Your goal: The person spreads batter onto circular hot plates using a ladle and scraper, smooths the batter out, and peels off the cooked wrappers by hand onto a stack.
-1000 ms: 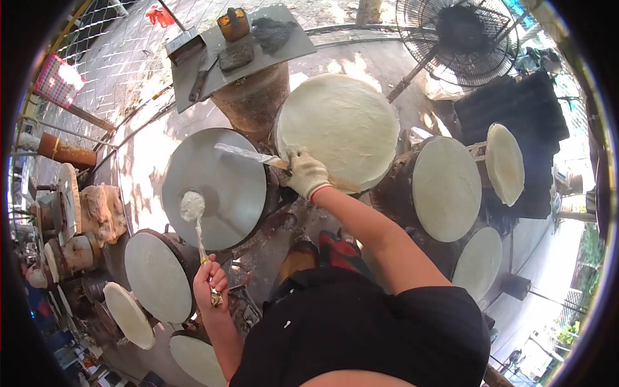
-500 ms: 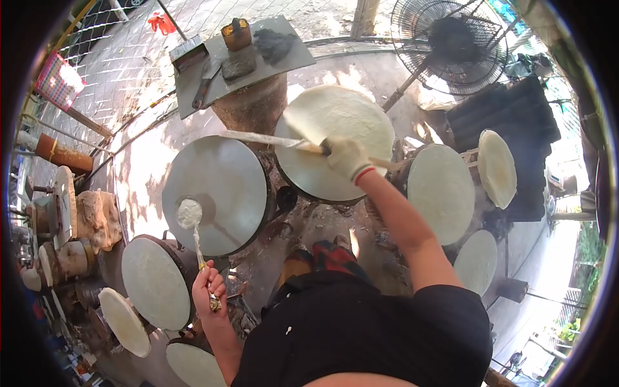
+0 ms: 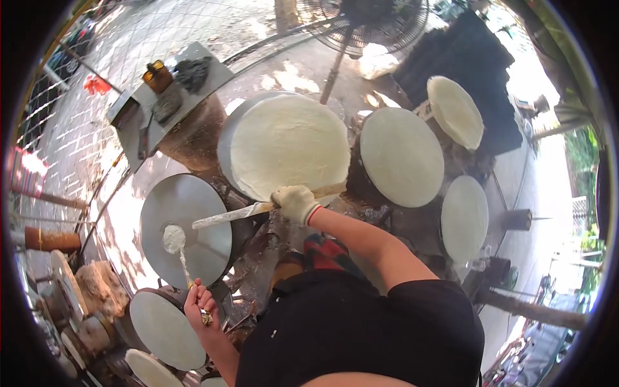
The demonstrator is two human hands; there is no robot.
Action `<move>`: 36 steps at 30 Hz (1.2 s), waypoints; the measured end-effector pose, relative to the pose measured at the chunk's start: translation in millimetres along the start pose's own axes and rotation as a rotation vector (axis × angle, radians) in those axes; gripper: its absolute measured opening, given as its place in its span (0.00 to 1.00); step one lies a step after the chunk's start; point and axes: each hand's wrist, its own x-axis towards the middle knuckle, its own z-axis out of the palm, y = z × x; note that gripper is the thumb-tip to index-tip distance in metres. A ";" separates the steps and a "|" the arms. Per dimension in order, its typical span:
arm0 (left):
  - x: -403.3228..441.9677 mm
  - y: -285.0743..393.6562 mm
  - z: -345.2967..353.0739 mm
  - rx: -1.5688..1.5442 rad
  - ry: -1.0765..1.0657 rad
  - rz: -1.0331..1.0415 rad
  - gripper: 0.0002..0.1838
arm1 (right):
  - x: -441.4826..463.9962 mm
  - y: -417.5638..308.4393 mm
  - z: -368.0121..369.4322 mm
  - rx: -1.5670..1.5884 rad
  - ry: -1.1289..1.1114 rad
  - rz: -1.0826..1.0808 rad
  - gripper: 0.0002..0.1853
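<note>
My left hand (image 3: 202, 308) is closed round the handle of a ladle whose batter-coated bowl (image 3: 173, 238) hangs over a bare grey griddle (image 3: 148, 213) on the left. My right hand (image 3: 295, 203), in a pale work glove with a red cuff, grips a long wooden spatula (image 3: 225, 216) around its middle. White batter coats the spatula's left end, which reaches toward the bare griddle. Just beyond the glove, a wide pale sheet of batter (image 3: 290, 145) covers most of a large round griddle (image 3: 227, 145), leaving grey metal showing along its left side.
More batter-covered griddles stand to the right (image 3: 403, 158), far right (image 3: 465, 219) and lower left (image 3: 166, 329). A pale round sheet (image 3: 454, 113) lies by dark corrugated panels (image 3: 461, 55). A small table (image 3: 174, 100) holds a jar and a knife. A fan (image 3: 367, 19) stands behind.
My right hand and the spatula have come back toward my body, off the middle of the large griddle. Its left side now shows bare metal. The ladle stays over the left griddle; my view has turned.
</note>
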 end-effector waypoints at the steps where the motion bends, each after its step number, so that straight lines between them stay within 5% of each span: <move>1: 0.7 -0.5 2.4 0.013 -0.003 -0.013 0.12 | -11.7 -3.1 -9.7 0.062 0.047 0.018 0.11; 2: 0.2 -1.2 5.4 0.016 -0.008 -0.021 0.12 | -23.7 -5.8 -19.1 0.123 0.094 0.035 0.12; 7: 5.8 -6.7 20.2 0.022 -0.052 -0.061 0.12 | -85.7 59.1 -29.2 0.446 0.559 0.800 0.16; 12: 13.1 -21.1 35.8 0.103 -0.038 -0.076 0.11 | -83.2 141.9 -20.7 0.872 0.611 1.221 0.25; 20: 9.7 -67.5 71.7 0.152 -0.025 -0.076 0.11 | -44.2 176.8 -44.9 1.310 0.624 0.914 0.18; 22: 8.8 -87.6 81.3 0.149 -0.016 -0.068 0.11 | -58.8 191.4 -97.7 1.447 0.613 0.699 0.18; 24: -0.2 -109.7 92.0 0.142 -0.033 -0.059 0.11 | -81.8 213.9 -170.8 1.496 0.551 0.691 0.17; 26: 5.7 -138.9 99.5 0.143 -0.054 -0.069 0.11 | -94.4 309.7 -201.3 1.427 0.440 0.668 0.14; 30: 14.2 -209.6 137.1 0.094 -0.033 -0.042 0.10 | -142.8 371.0 -361.8 1.383 0.509 0.598 0.15; 33: 15.4 -257.7 174.7 0.085 -0.048 -0.092 0.10 | -173.5 491.9 -483.9 0.780 0.303 0.607 0.17; 36: 15.7 -299.4 217.2 0.080 -0.085 -0.155 0.11 | -207.0 492.6 -582.2 0.193 0.411 0.613 0.19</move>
